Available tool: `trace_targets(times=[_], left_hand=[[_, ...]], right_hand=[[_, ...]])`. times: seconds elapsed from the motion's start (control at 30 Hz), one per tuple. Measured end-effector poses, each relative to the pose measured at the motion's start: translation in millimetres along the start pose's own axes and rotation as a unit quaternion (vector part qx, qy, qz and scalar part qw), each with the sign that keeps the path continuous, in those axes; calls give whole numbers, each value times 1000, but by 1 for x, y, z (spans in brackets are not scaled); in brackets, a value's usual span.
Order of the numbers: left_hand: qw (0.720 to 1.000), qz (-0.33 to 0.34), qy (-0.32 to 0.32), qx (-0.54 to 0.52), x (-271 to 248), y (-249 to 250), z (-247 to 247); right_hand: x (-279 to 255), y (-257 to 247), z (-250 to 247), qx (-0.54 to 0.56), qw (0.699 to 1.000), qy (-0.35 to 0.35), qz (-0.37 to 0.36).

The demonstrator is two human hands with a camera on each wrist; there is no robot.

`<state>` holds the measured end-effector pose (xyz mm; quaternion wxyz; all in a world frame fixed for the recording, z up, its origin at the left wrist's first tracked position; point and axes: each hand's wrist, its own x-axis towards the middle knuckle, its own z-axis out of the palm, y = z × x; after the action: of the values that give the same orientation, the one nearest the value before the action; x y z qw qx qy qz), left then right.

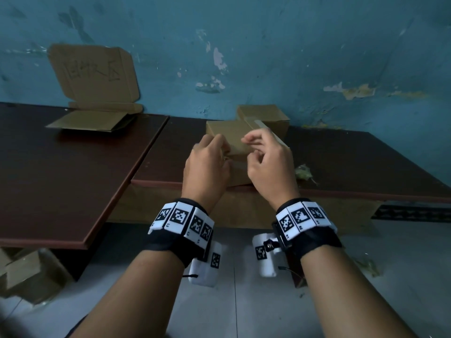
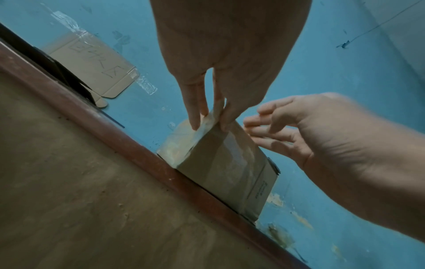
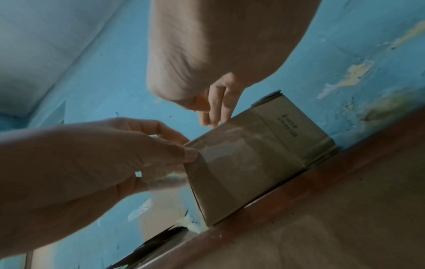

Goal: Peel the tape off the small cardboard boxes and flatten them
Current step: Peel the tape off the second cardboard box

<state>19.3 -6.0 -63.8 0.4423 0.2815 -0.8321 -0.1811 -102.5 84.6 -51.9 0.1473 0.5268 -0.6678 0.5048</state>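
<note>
Dim, flat indoor light with a cool blue cast; no visible lamp and no hard shadows.

Soft, grainy detail throughout. In the head view, strong wide-angle bending at the edges, curving the dark brown wooden tabletop (image 1: 73, 167); smeared, unfocused corners at lower left. In both wrist views, tilted horizon, blurred near skin filling the top, slight motion smear on the right hand (image 2: 299, 127). Pale sheen on clear glossy tape (image 2: 184, 143) across the small brown cardboard box (image 3: 241, 160); printed lettering just legible.

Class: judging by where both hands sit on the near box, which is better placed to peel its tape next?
Probably the left hand: it already pinches the tape at the box corner; the right hand only hovers beside it.
</note>
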Motion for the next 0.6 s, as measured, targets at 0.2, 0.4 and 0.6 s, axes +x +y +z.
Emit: trace_targets(times=[0.2,0.4,0.6], left_hand=[[996,72,26,42,-2,-3,5],[984,159,17,76,-6,-8,6],[982,176,31,65,-8,-11,8]], right_hand=[[-4,3,-2,-103,993,-51,30],[0,3,-13,-117,989,-75,52],[1,4,-12,-118,988,-85,51]])
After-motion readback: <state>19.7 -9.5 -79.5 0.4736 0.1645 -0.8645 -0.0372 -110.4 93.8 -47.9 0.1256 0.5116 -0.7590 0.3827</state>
